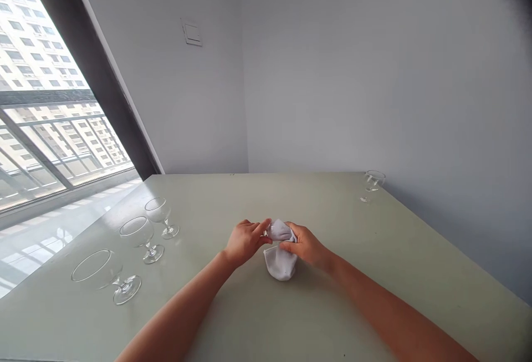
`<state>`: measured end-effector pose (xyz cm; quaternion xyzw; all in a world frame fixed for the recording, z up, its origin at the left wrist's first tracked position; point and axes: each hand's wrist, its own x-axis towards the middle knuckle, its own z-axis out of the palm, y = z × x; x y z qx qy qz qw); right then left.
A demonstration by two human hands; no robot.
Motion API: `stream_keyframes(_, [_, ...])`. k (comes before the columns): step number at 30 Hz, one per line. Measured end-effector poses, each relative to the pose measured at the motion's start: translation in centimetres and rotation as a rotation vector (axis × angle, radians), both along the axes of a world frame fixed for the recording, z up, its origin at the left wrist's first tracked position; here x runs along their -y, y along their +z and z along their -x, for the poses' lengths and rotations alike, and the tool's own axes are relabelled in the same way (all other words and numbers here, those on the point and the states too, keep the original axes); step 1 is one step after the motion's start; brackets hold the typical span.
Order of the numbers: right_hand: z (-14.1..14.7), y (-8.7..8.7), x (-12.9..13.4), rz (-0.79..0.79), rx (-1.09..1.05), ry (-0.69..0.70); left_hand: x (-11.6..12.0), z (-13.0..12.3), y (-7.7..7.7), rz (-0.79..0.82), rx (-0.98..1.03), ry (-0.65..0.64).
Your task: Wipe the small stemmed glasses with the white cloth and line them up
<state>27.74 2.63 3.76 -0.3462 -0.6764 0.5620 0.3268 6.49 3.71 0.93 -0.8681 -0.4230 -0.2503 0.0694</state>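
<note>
Between left hand and right hand, a glass lies sideways, stem pinched by the left, bowl in white cloth the right grips.

The cloth hides most of the held glass, and the left hand covers part of the rest. Some fingers of the right hand are hidden behind the cloth. Nearer than the cloth, the forearms and table are cut off. Far right of it, another glass's stem is too faint to trace clearly
</note>
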Motion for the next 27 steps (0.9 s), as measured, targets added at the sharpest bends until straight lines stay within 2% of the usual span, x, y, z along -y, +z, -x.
stream_keyframes(5, [-0.2, -0.4, -0.2, 0.03, 0.028, 0.008, 0.7, 0.3, 1.2, 0.101, -0.016, -0.027])
stream_keyframes(10, [0.4, -1.2, -0.6, 0.089, -0.087, -0.106, 1.3, -0.7, 1.7, -0.009, -0.031, 0.057])
stream_keyframes(14, [0.8, -1.0, -0.3, 0.135, -0.113, -0.081, 1.1, -0.8, 1.6, -0.027, -0.048, 0.045])
stream_keyframes(19, [0.5, 0.1, 0.5, 0.042, -0.027, -0.049, 0.6, 0.4, 1.6, 0.069, -0.028, -0.014])
stream_keyframes(23, [0.2, -0.1, 0.6, 0.015, 0.02, -0.035, 0.7, 0.7, 2.0, 0.135, -0.042, -0.084])
stream_keyframes(27, [0.7, -1.0, -0.1, 0.076, -0.062, -0.103, 1.3, -0.2, 2.3, 0.034, -0.017, 0.012])
